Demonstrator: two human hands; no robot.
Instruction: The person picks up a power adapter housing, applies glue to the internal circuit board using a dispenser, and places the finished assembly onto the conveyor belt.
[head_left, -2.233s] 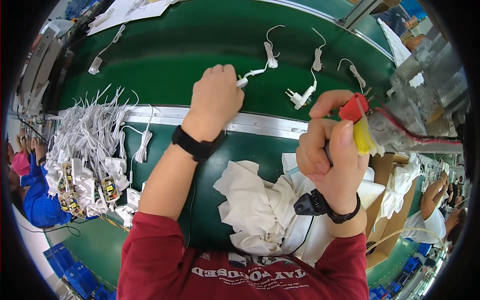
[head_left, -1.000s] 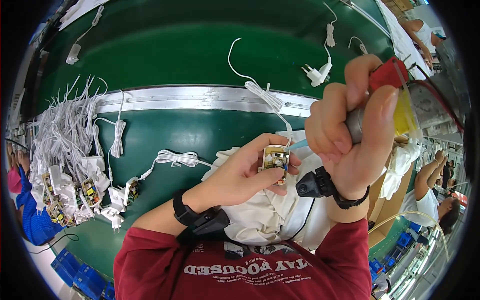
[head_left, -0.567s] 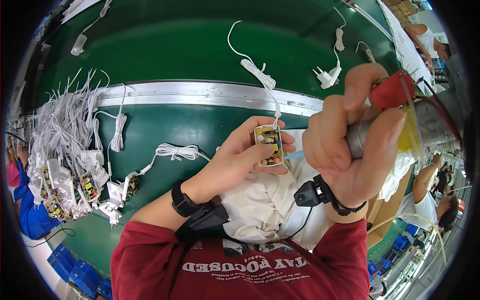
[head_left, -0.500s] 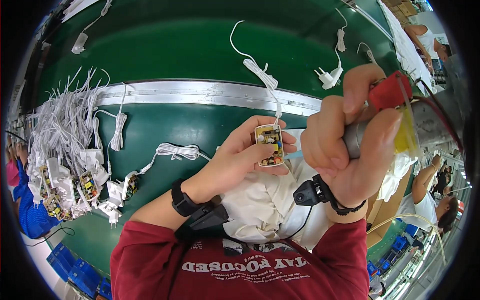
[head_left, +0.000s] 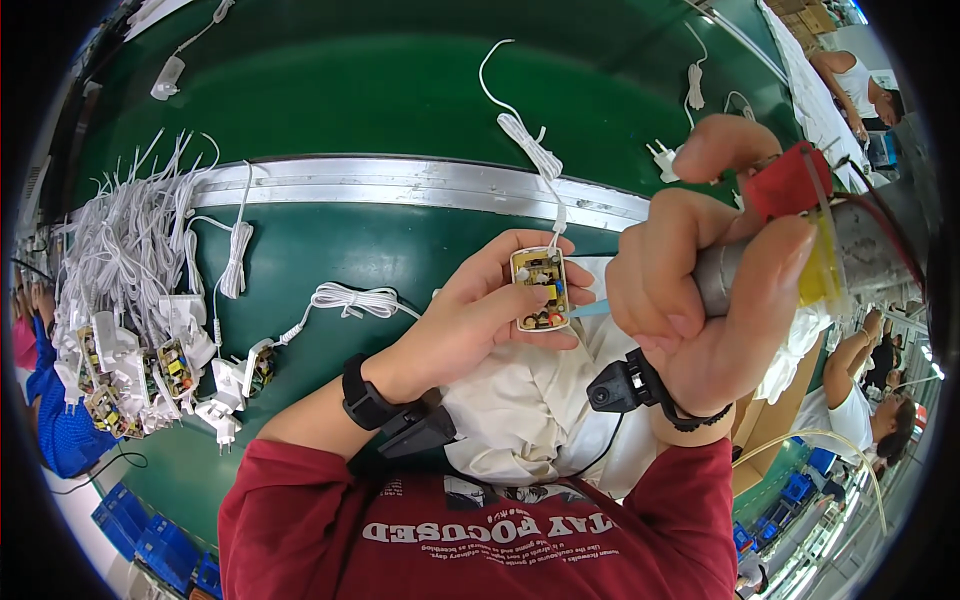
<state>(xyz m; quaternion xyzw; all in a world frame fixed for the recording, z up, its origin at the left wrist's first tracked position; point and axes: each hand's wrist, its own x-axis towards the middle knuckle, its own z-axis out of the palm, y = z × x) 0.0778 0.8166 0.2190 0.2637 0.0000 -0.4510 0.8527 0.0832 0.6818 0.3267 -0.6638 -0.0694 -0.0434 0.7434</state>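
Note:
My left hand is closed around an open power adapter, its thumb lying over the exposed circuit board. The white cord of this adapter runs away from me over the metal rail, bundled partway. In my right hand is a grey cylindrical dispensing tool with a red switch and yellow tape, the fingers wrapped around its body. Its light-blue tapered nozzle points left, with the tip at the adapter's lower right edge. Whether tip and board touch, I cannot tell.
Several adapters with bundled white cords lie heaped at the left. One cord bundle rests nearer to me. Beyond the metal rail, more adapters lie on the green belt. White cloth covers my lap. Other people sit at the right.
The adapters and cords on the far belt have shifted right. My right forefinger has moved slightly at the red switch, and the nozzle tip sits marginally closer to the adapter. My left hand is nearly unchanged.

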